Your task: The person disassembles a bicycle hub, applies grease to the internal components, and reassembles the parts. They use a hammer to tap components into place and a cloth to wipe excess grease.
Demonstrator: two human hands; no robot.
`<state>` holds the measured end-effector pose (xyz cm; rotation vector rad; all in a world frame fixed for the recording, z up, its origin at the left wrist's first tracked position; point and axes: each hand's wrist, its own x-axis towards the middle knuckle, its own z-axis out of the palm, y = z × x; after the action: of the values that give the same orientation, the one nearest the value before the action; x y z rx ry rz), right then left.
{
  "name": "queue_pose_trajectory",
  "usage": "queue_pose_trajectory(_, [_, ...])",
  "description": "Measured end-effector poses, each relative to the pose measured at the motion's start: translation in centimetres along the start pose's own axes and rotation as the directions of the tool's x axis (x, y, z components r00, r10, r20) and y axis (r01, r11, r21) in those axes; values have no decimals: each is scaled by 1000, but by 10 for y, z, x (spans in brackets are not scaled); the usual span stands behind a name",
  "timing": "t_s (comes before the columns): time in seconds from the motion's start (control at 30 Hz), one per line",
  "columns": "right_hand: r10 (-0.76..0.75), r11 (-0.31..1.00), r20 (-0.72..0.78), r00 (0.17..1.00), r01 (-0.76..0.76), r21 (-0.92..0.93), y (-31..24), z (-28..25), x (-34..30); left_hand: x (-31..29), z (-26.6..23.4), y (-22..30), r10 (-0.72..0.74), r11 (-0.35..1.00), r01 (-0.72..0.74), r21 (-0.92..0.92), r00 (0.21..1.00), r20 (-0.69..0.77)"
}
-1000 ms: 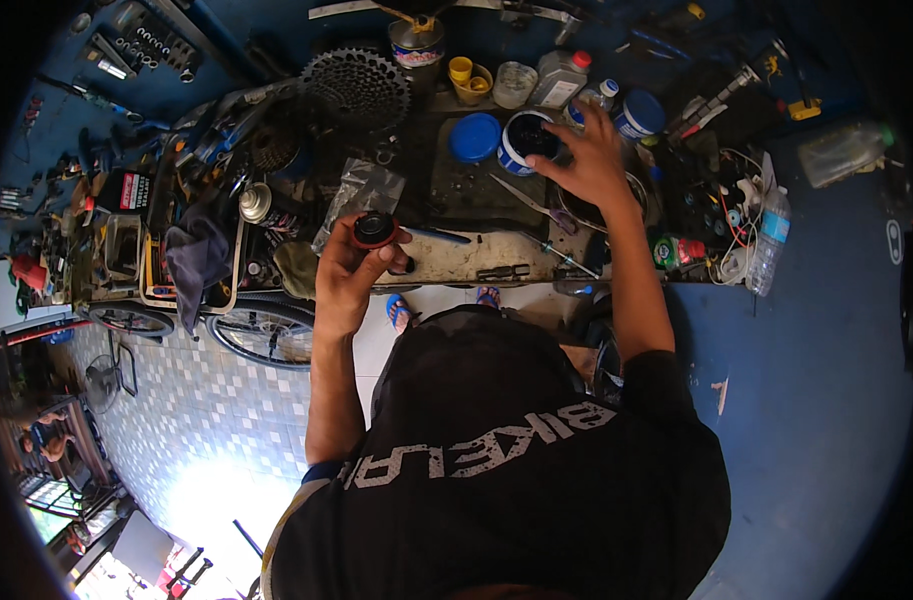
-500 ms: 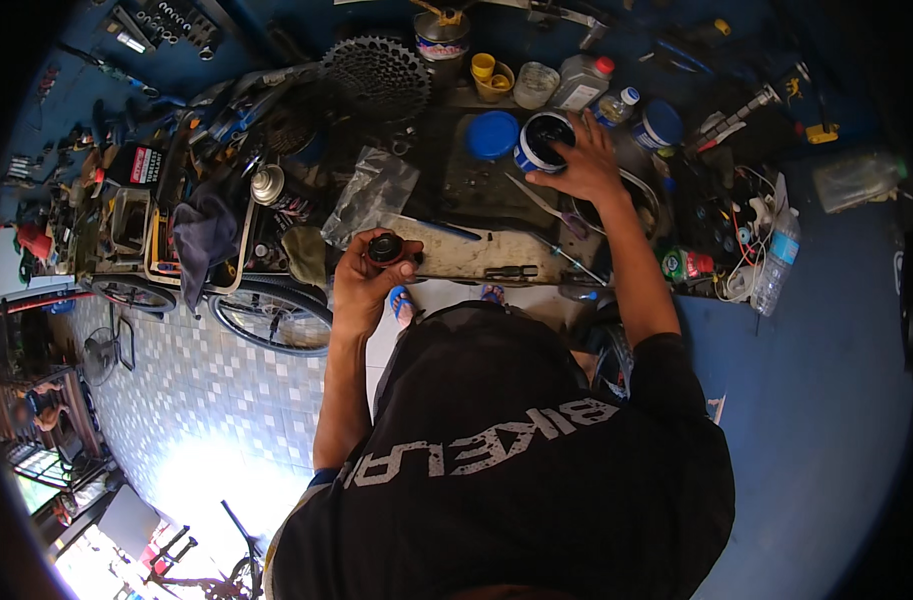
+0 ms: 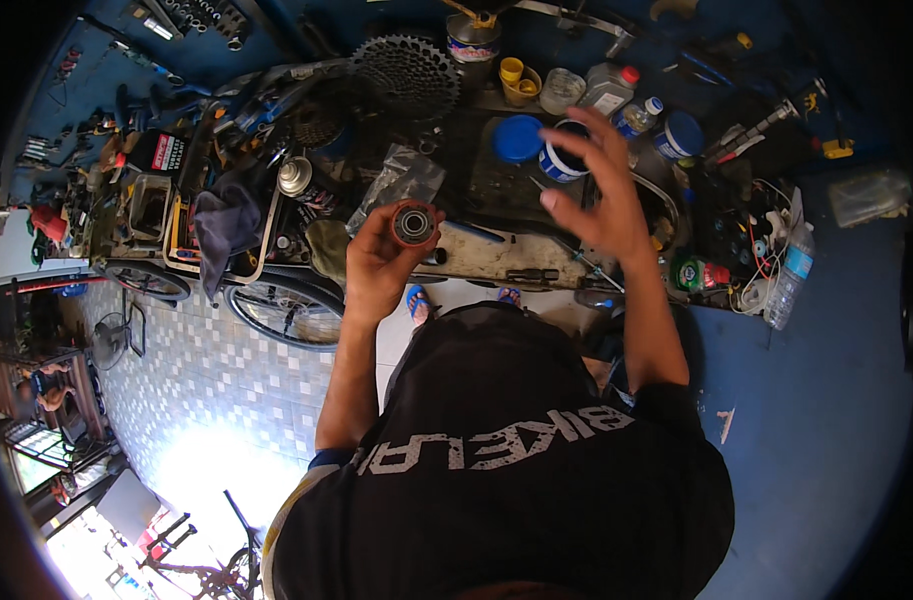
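My left hand grips a reddish round bicycle part with a bearing in its middle, its open face turned up. My right hand is in the air over the right side of the workbench, fingers spread and slightly blurred, with nothing seen between them. Just beyond its fingers stands an uncapped blue-and-white tub, partly hidden by them; it had dark contents a moment ago. A flat blue lid lies to the left of the tub.
A spray can, a clear plastic bag and a large cassette sprocket lie left of centre on the cluttered bench. A grey bottle with a red cap stands behind the tub. A bicycle wheel leans below the left side.
My right hand has come away from the tub, back toward me, with its fingers spread. My left hand has tilted the round part, so its bearing face now shows.
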<state>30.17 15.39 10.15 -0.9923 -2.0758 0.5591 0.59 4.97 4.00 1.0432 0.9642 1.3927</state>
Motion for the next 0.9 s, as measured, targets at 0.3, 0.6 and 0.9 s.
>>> queue_pose_trajectory(0.3, [-172,982,133,976,159,102,-73,13,-8,14,18,35,198,936,-180,302,980,-32])
queue_pose_trajectory(0.6, [-200,968,95,975,211,-132,-85,19,-6,13,21,47,217,928,-204,311,976,-5])
queue_pose_trajectory(0.9, [-297,917,87,951,309,-253,-85,25,-1,10,22,51,228,896,-200,397,974,-22])
